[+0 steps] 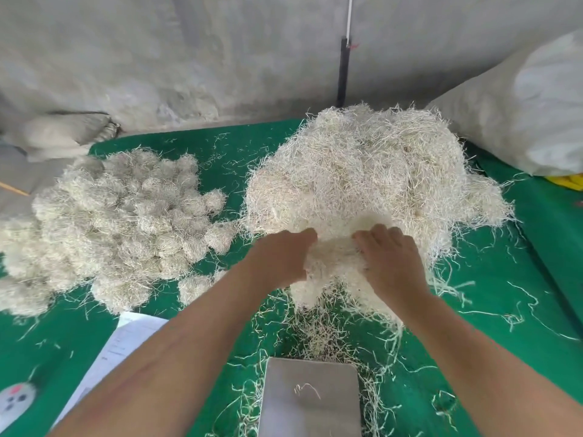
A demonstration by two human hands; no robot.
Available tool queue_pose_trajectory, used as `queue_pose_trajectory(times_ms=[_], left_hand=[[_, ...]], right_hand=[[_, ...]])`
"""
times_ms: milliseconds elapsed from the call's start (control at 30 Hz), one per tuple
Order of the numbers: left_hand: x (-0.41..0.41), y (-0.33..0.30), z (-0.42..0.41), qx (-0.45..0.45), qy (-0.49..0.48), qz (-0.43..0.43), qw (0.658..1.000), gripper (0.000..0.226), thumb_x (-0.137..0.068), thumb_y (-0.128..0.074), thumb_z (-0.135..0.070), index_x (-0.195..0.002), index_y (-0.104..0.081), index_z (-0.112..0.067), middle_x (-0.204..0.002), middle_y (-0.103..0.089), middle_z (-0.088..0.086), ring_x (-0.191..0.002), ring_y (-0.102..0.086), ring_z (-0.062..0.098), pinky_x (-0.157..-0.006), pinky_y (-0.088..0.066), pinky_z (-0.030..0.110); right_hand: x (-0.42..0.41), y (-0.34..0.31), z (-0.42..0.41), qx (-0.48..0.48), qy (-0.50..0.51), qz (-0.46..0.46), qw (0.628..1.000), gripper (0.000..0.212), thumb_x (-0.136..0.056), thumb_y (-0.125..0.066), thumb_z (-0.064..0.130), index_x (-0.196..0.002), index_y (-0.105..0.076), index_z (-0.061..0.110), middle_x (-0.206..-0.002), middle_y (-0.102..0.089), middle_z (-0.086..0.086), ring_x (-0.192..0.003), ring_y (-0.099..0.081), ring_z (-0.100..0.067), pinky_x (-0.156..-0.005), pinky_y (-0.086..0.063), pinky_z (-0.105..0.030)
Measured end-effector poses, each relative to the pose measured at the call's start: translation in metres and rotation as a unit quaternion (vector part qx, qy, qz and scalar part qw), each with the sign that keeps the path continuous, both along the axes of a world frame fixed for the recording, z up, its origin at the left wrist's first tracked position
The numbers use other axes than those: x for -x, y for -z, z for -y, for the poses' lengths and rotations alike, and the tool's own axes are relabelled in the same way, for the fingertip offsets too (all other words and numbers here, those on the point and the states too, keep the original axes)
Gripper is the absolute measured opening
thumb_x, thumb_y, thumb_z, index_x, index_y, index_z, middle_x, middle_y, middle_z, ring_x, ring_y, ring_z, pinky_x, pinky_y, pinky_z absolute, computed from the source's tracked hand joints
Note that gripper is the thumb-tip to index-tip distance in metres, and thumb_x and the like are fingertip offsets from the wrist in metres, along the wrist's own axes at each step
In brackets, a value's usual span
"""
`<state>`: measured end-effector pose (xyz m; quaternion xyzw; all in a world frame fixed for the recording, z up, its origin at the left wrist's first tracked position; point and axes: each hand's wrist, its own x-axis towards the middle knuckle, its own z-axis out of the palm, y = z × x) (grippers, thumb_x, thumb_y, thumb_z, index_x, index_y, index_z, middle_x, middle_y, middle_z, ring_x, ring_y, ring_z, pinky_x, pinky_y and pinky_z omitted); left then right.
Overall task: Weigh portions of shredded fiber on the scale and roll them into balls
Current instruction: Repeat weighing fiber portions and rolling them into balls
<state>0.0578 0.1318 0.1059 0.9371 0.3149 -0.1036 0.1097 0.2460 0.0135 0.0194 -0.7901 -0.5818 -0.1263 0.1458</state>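
Note:
A big heap of pale shredded fiber (362, 171) lies on the green table (504, 310) at centre right. My left hand (280, 260) and my right hand (391, 260) both dig into the heap's near edge, fingers curled into a clump of fiber (334, 257) between them. A metal scale platform (309, 398) sits at the near edge, bare except for a couple of loose strands. On the left lies a pile of rolled fiber balls (110, 222).
Loose strands litter the green cover around the scale. A white paper sheet (126, 339) lies at lower left beside a small round device (15, 402). A large white sack (536, 121) stands at right, a grey wall with a black pole (342, 74) behind.

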Motion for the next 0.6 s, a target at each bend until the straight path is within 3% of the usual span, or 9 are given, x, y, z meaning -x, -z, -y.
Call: queue_pose_trajectory(times_ms=[67, 167, 233, 300, 367, 467, 533, 600], left_hand=[[0.002, 0.002, -0.007, -0.021, 0.000, -0.014, 1.000, 0.034, -0.092, -0.071, -0.019, -0.122, -0.057, -0.023, -0.083, -0.066, -0.009, -0.072, -0.065, 0.010, -0.069, -0.059, 0.030], [0.009, 0.005, -0.013, -0.006, -0.005, -0.055, 0.998, 0.019, -0.092, -0.069, -0.022, -0.110, -0.063, -0.020, -0.083, -0.066, -0.009, -0.077, -0.066, 0.012, -0.079, -0.063, 0.036], [0.017, 0.008, -0.017, 0.019, -0.014, -0.068, 0.997, 0.011, -0.094, -0.067, -0.021, -0.103, -0.063, -0.017, -0.080, -0.065, -0.008, -0.073, -0.064, 0.009, -0.079, -0.063, 0.035], [0.026, 0.012, -0.022, 0.064, -0.027, -0.068, 0.995, 0.010, -0.096, -0.066, -0.020, -0.104, -0.062, -0.016, -0.081, -0.066, -0.007, -0.068, -0.064, 0.007, -0.075, -0.063, 0.030], [0.035, 0.015, -0.024, 0.140, -0.045, -0.058, 0.987, 0.012, -0.096, -0.065, -0.020, -0.107, -0.065, -0.014, -0.078, -0.065, -0.006, -0.057, -0.056, 0.005, -0.061, -0.054, 0.021], [0.047, 0.016, -0.019, 0.250, -0.073, -0.026, 0.965, 0.013, -0.099, -0.063, -0.023, -0.108, -0.071, -0.021, -0.075, -0.065, -0.003, -0.046, -0.042, 0.004, -0.048, -0.040, 0.019], [0.056, 0.012, -0.014, 0.282, -0.080, 0.003, 0.956, 0.022, -0.101, -0.061, -0.023, -0.099, -0.073, -0.042, -0.070, -0.069, -0.010, -0.046, -0.046, 0.005, -0.047, -0.045, 0.019], [0.069, 0.004, -0.012, 0.296, -0.100, 0.035, 0.949, 0.025, -0.102, -0.059, -0.021, -0.100, -0.074, -0.041, -0.080, -0.076, -0.003, -0.062, -0.066, 0.020, -0.065, -0.062, 0.037]], right_hand=[[-0.003, 0.009, 0.003, 0.073, 0.020, -0.010, 0.997, 0.053, -0.078, -0.082, 0.012, -0.127, -0.063, 0.017, -0.113, -0.060, -0.008, -0.095, -0.063, -0.024, -0.084, -0.060, -0.040], [-0.007, 0.021, 0.002, 0.125, 0.072, -0.063, 0.988, 0.063, -0.079, -0.081, 0.017, -0.136, -0.055, 0.027, -0.129, -0.044, -0.008, -0.099, -0.059, -0.021, -0.068, -0.061, -0.032], [-0.009, 0.025, 0.000, 0.143, 0.090, -0.076, 0.983, 0.064, -0.082, -0.079, 0.020, -0.138, -0.052, 0.033, -0.137, -0.035, -0.008, -0.104, -0.059, -0.023, -0.065, -0.061, -0.032], [-0.011, 0.027, 0.000, 0.173, 0.095, -0.069, 0.978, 0.055, -0.086, -0.076, 0.022, -0.136, -0.055, 0.033, -0.130, -0.041, -0.006, -0.102, -0.059, -0.025, -0.069, -0.062, -0.036], [-0.013, 0.028, -0.001, 0.199, 0.115, -0.071, 0.971, 0.047, -0.090, -0.070, 0.018, -0.134, -0.057, 0.027, -0.120, -0.046, -0.005, -0.099, -0.058, -0.025, -0.072, -0.062, -0.039], [-0.017, 0.028, -0.006, 0.236, 0.142, -0.090, 0.957, 0.044, -0.094, -0.065, 0.014, -0.136, -0.052, 0.022, -0.120, -0.045, -0.007, -0.101, -0.058, -0.028, -0.072, -0.062, -0.041], [-0.023, 0.031, -0.007, 0.254, 0.161, -0.103, 0.948, 0.047, -0.097, -0.062, 0.013, -0.140, -0.048, 0.021, -0.127, -0.043, -0.010, -0.105, -0.058, -0.031, -0.075, -0.063, -0.045], [-0.033, 0.038, -0.005, 0.269, 0.205, -0.148, 0.929, 0.047, -0.098, -0.055, 0.005, -0.141, -0.047, 0.021, -0.133, -0.040, -0.013, -0.105, -0.060, -0.035, -0.077, -0.063, -0.049]])
